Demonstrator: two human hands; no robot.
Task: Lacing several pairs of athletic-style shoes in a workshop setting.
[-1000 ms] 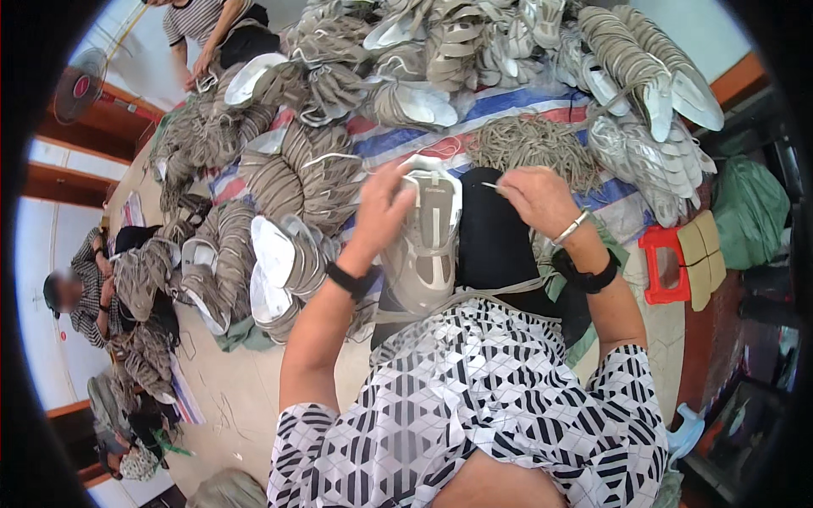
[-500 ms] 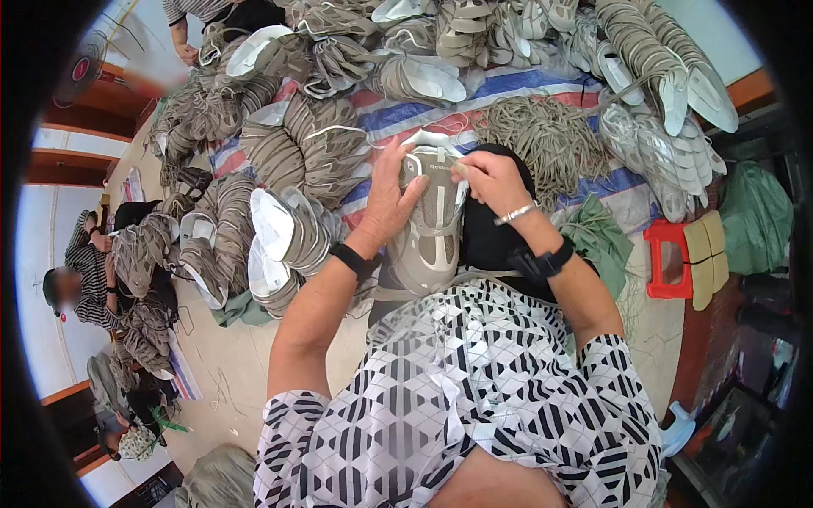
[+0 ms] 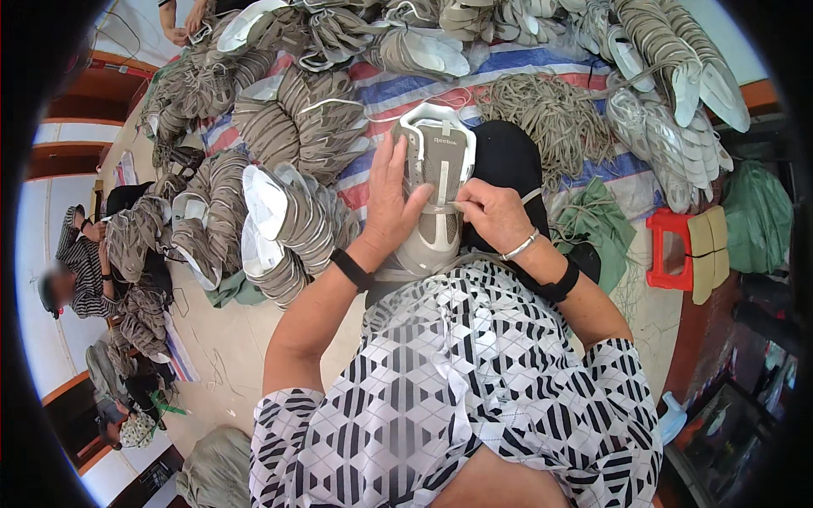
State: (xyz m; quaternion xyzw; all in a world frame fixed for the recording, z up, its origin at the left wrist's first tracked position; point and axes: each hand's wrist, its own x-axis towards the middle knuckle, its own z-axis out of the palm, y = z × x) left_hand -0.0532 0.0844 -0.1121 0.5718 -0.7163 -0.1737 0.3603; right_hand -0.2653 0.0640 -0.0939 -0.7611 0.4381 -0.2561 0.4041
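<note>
A taupe and white sneaker upper (image 3: 453, 156) lies over my lap, toe toward me, its white-lined collar at the far end. My left hand (image 3: 383, 201) rests along the upper's left side, fingers stretched out and thumb on the eyelet edge. At the right edge, my right hand (image 3: 494, 213) pinches a flat beige shoelace (image 3: 441, 208) between thumb and fingers. The lace crosses the tongue just beyond the toe section. Its end inside my right fingers is hidden.
Bundles of stacked uppers (image 3: 292, 123) lie left and ahead. A pile of loose beige laces (image 3: 546, 118) sits on a striped sheet (image 3: 508, 61). At right stand a red stool (image 3: 665, 245) and green sacks (image 3: 756, 216). Other people (image 3: 80, 279) are at left; another's hands (image 3: 182, 27) are far left.
My right hand has moved down from the collar to the lace across the middle of the upper. My left hand has slid off the collar onto the side, its fingers straighter.
</note>
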